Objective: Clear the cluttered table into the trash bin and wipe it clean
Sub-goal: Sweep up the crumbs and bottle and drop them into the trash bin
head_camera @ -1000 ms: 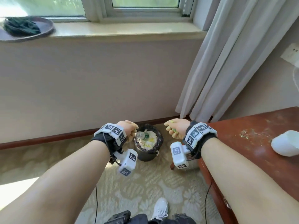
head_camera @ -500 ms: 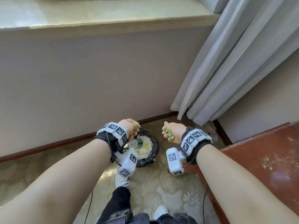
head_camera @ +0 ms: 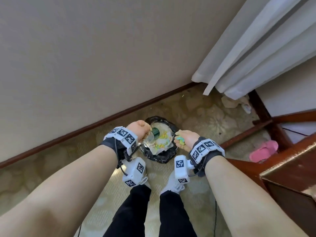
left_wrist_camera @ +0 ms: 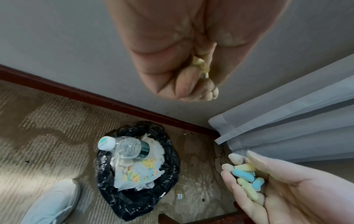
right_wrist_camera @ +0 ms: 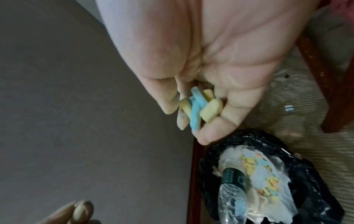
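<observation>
A bin lined with a black bag (head_camera: 164,158) stands on the carpet by the wall. It holds crumpled tissue, pastel pieces and a clear plastic bottle (left_wrist_camera: 126,147) that leans on its rim. My left hand (head_camera: 139,128) hovers over the bin's left edge as a fist, with yellow bits (left_wrist_camera: 199,63) showing between its curled fingers. My right hand (head_camera: 183,139) is at the bin's right edge, cupped round a handful of blue and yellow pieces (right_wrist_camera: 197,109). The right hand's palm (left_wrist_camera: 277,197) faces the bin.
A red-brown wooden table (head_camera: 290,168) stands close on my right, and a pink slipper (head_camera: 264,150) lies beneath it. A pale curtain (head_camera: 256,48) hangs at the corner above crumpled paper (head_camera: 229,101). A small blue-white scrap (left_wrist_camera: 180,196) lies beside the bin. My shoes (head_camera: 172,183) are just before it.
My head has tilted down, so the window and tabletop have left the view. Both hands have moved in over the bin, still holding their pieces.
</observation>
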`<state>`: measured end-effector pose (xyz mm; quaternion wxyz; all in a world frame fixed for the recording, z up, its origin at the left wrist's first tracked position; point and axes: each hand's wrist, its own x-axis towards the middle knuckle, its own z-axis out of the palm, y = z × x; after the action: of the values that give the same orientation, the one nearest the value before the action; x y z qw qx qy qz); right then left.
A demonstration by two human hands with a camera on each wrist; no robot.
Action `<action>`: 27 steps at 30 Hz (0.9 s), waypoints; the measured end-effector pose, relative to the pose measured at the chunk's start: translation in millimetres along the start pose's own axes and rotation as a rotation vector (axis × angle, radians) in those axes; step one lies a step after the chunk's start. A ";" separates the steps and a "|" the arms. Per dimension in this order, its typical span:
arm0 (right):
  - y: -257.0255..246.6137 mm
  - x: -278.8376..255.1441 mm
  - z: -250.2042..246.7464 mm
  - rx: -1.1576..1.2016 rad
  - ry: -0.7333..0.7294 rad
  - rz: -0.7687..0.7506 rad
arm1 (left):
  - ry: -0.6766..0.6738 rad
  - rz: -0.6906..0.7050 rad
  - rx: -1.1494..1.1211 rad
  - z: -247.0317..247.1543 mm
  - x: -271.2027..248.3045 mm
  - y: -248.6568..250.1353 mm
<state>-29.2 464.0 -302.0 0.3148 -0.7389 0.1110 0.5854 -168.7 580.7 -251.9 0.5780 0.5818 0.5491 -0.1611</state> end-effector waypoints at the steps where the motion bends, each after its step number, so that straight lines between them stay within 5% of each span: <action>1: 5.5 15.8 1.9 0.016 -0.006 0.002 | 0.003 -0.016 0.026 2.6 14.4 -7.8; 8: 30.4 75.6 9.3 -0.386 0.024 -0.021 | 0.005 -0.108 0.202 27.8 77.6 -44.9; 18: 26.8 83.4 -3.1 -0.195 -0.039 -0.007 | -0.079 -0.165 -0.162 69.3 98.6 -25.4; 27: 22.3 86.6 -36.4 -0.141 -0.048 -0.073 | -0.133 -0.100 0.137 67.9 87.4 -18.1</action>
<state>13.1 442.7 -386.2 0.2858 -0.7486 0.0350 0.5972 -123.1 557.7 -351.7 0.5634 0.5798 0.5255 -0.2650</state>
